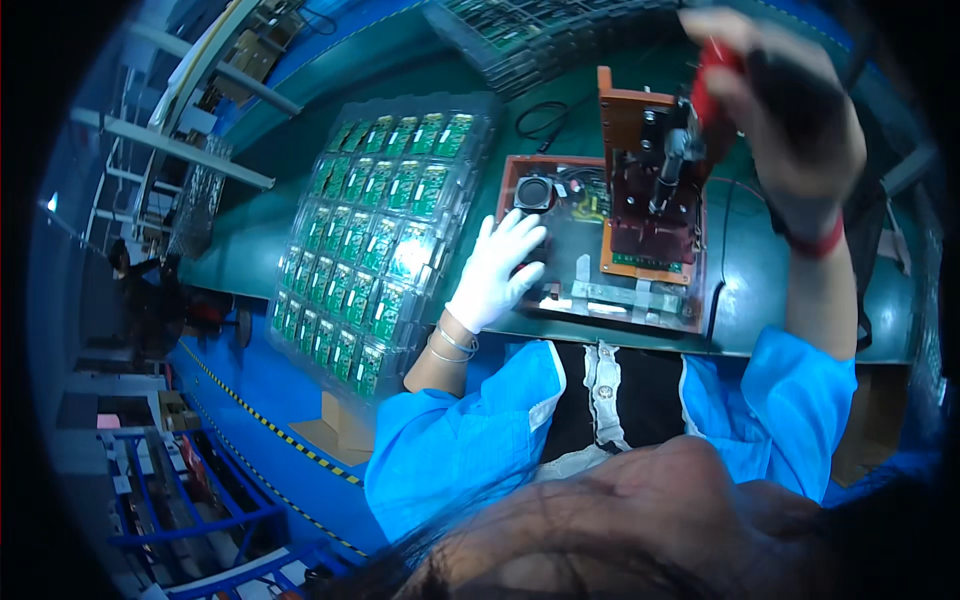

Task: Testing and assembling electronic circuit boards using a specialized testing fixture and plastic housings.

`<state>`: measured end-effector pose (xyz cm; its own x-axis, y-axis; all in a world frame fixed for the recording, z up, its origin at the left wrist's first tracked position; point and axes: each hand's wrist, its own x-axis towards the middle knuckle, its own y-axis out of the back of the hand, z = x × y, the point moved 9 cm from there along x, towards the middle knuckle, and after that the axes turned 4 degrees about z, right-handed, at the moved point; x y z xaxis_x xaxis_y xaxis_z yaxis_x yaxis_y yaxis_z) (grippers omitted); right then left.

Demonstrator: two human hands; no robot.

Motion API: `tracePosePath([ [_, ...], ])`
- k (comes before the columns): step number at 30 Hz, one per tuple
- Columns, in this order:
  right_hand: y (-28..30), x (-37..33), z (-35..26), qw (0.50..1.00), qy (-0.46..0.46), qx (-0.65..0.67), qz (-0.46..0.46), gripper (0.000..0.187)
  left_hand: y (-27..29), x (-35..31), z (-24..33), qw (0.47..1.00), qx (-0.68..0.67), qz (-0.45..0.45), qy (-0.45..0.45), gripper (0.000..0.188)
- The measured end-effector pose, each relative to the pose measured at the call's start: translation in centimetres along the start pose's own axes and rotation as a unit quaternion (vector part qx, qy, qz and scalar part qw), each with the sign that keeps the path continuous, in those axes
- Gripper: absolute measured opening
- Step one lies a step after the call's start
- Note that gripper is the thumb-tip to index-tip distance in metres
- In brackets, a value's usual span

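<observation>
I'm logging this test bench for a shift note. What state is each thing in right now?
Left hand: white-gloved, resting flat on the test fixture's base.
Right hand: raised, gripping the red lever.
Red lever: up, held.
Test fixture: press head raised.
Clear tray: filled with green circuit boards.

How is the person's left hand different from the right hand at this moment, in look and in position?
The left hand wears a white glove; the right hand looks bare, with a red band at the wrist. The left hand rests low on the test fixture, fingers spread; the right hand is raised at the fixture's red lever and grips it. Both arms come out of blue sleeves.
</observation>
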<state>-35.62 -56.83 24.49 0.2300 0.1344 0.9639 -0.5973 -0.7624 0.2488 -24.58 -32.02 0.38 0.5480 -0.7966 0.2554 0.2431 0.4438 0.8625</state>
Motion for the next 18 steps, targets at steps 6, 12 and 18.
tracePosePath([
  [6, -4.3, -6.6, -5.9, 0.980, 0.004, -0.042, -0.194, 0.025, 0.1, -2.9, -4.3, 0.976, -0.080, 0.110, 0.170, 0.055],
  [12, -3.0, -8.2, -6.4, 0.991, -0.103, 0.032, -0.072, 0.024, -0.8, -1.8, -4.5, 0.974, -0.096, 0.077, 0.193, 0.058],
  [18, -1.7, -15.3, -7.6, 0.990, -0.122, -0.012, -0.075, 0.026, -0.6, -0.7, -3.6, 0.976, -0.082, 0.068, 0.189, 0.059],
])
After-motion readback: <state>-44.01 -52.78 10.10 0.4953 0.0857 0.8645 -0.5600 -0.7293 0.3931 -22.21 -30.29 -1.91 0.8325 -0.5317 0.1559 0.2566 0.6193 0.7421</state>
